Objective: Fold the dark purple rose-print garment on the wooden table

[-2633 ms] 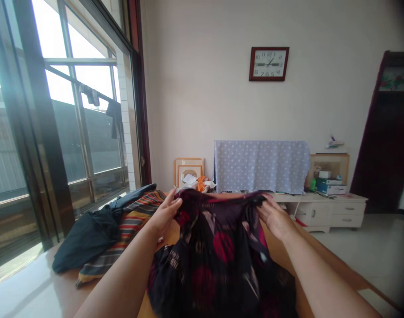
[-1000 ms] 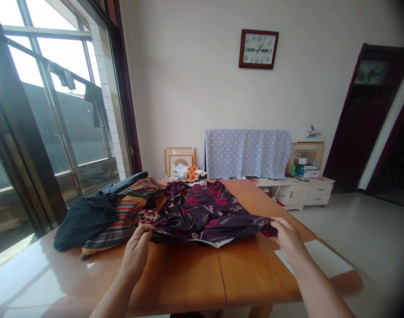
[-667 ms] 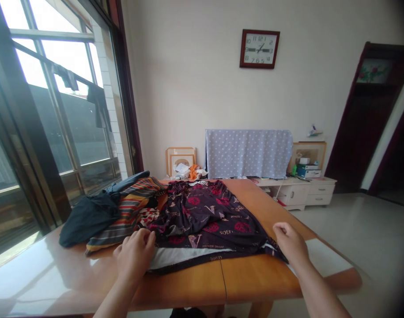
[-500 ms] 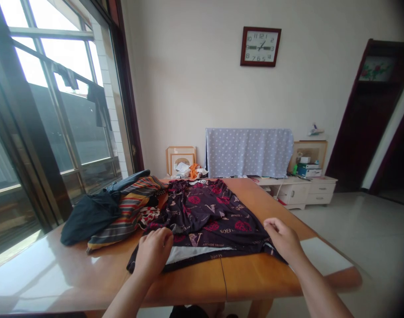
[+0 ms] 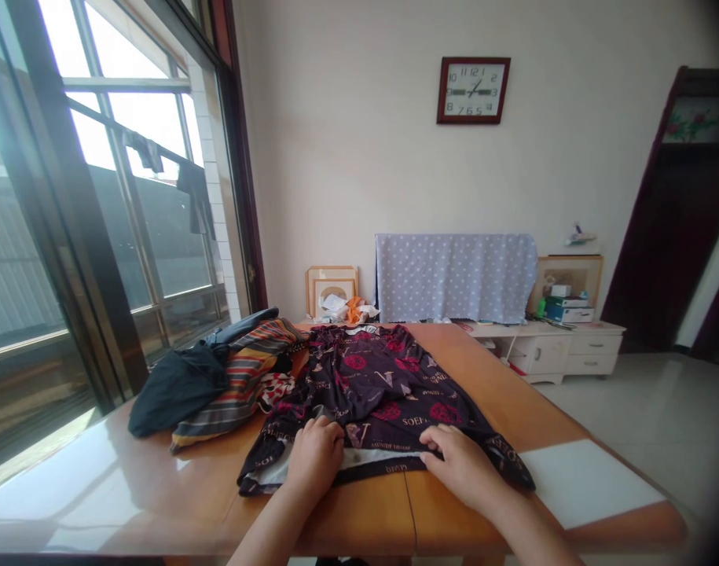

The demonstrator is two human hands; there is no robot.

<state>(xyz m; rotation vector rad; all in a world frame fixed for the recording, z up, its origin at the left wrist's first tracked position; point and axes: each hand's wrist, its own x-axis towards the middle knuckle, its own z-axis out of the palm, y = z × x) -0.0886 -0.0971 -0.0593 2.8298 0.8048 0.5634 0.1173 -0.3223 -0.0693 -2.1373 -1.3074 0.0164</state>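
Note:
A dark purple shirt (image 5: 388, 397) with red round motifs and pale lettering lies spread on the wooden table (image 5: 365, 515). Its lower opening faces me, and a strip of white inner fabric shows between the two layers. My left hand (image 5: 317, 456) is at the left part of that hem, its fingers curled together on the top layer; the fingertips are partly hidden. Over the hem's right part is my right hand (image 5: 456, 464), thumb and forefinger apart at the edge of the fabric. One dark sleeve (image 5: 509, 460) sticks out beyond my right wrist.
Left of the shirt is a pile of clothes, with a dark blue garment (image 5: 179, 389) and a striped one (image 5: 241, 393). A white sheet (image 5: 595, 479) lies at the table's right corner. A low white cabinet (image 5: 588, 346) stands behind, and a window (image 5: 147, 236) is at left.
Both hands have moved in over the hem, the right one leftward from beside the sleeve. The sleeve now lies farther out to the right. The view has shifted slightly.

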